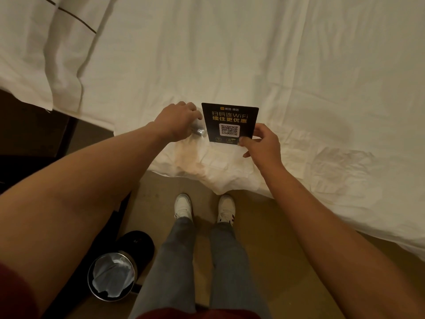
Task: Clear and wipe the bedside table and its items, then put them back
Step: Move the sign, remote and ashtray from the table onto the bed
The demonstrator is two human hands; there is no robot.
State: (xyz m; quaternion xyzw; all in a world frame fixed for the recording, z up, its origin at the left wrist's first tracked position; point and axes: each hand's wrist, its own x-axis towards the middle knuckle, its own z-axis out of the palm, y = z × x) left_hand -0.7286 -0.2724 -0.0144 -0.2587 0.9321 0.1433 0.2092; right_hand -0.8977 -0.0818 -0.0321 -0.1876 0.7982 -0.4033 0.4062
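Observation:
A black WiFi sign card [230, 122] with gold lettering and a white QR code is held over the edge of the white bed [253, 54]. My right hand [261, 146] pinches its lower right corner. My left hand [178, 122] is just left of the card, closed around a small shiny silver object [199, 131] whose shape is partly hidden by the fingers. Both hands hover close above the sheet. The dark bedside table [32, 134] lies at the left edge, mostly behind my left forearm.
A round metal bin [112, 275] lined with a pale bag stands on the floor at lower left, a black round object [138, 244] just behind it. My legs and white shoes [204, 208] stand on the tan floor against the bed's edge. A pillow [57, 42] lies at upper left.

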